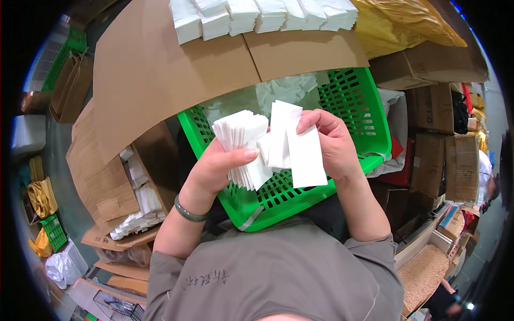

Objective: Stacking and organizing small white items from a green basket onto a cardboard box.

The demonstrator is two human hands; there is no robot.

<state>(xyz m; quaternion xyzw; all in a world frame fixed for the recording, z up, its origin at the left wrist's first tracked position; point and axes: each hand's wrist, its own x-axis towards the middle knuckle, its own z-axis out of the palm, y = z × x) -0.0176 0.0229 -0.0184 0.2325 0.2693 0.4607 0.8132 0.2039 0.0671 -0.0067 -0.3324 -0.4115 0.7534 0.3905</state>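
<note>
My left hand (217, 165) grips a thick fanned stack of white folded paper pieces (239, 131), the thumb pressed across its front. Close beside it, my right hand (334, 142) pinches a few flat white paper pieces (307, 155) between thumb and fingers. Between the hands, the papers overlap near their inner edges; whether they touch is hard to tell. Both hands are above a green plastic basket (369, 131) with slotted walls. Loose white, translucent material (286, 88) lies in its far part, partly hidden by the hands and a cardboard sheet.
Beyond the basket, a cardboard sheet (176, 75) bears a row of white paper stacks (267, 16). A yellow plastic bag (407, 27) lies at the far right. An open carton (142, 187) with white pieces stands left. Brown boxes (431, 155) are piled right, near a box of tan granules (425, 275).
</note>
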